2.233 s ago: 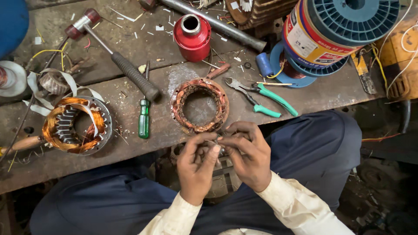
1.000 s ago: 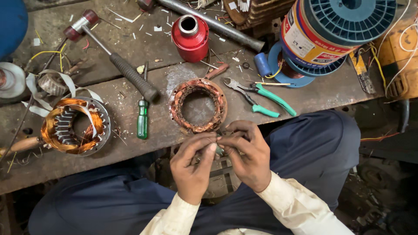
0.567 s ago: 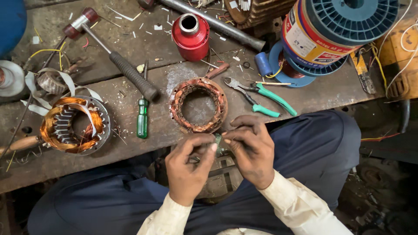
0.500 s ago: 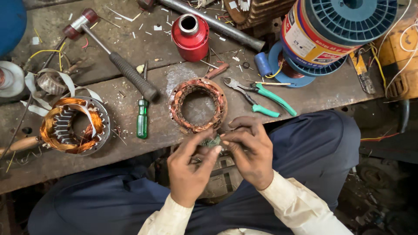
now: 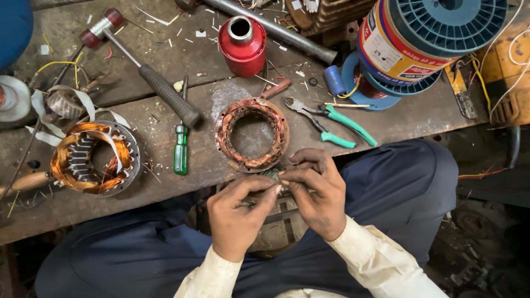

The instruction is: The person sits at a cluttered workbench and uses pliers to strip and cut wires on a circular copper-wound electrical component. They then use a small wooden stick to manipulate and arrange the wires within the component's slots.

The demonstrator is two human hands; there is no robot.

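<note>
Small greenish part (image 5: pixel 271 174), too tiny to tell exactly what it is, sits between the fingertips of both hands, just below the edge of the bench and above the person's lap. The left hand (image 5: pixel 237 215) pinches it with thumb and forefinger closed together; the right hand (image 5: pixel 314 190) grips it from the other side, fingers curled tightly. Just beyond lies a copper-wound stator ring (image 5: pixel 252 134) on the worn wooden bench (image 5: pixel 165 77). Green-handled pliers (image 5: pixel 331 122), a green screwdriver (image 5: pixel 180 149), a hammer (image 5: pixel 143 66) and a red can (image 5: pixel 242 37) lie around it.
</note>
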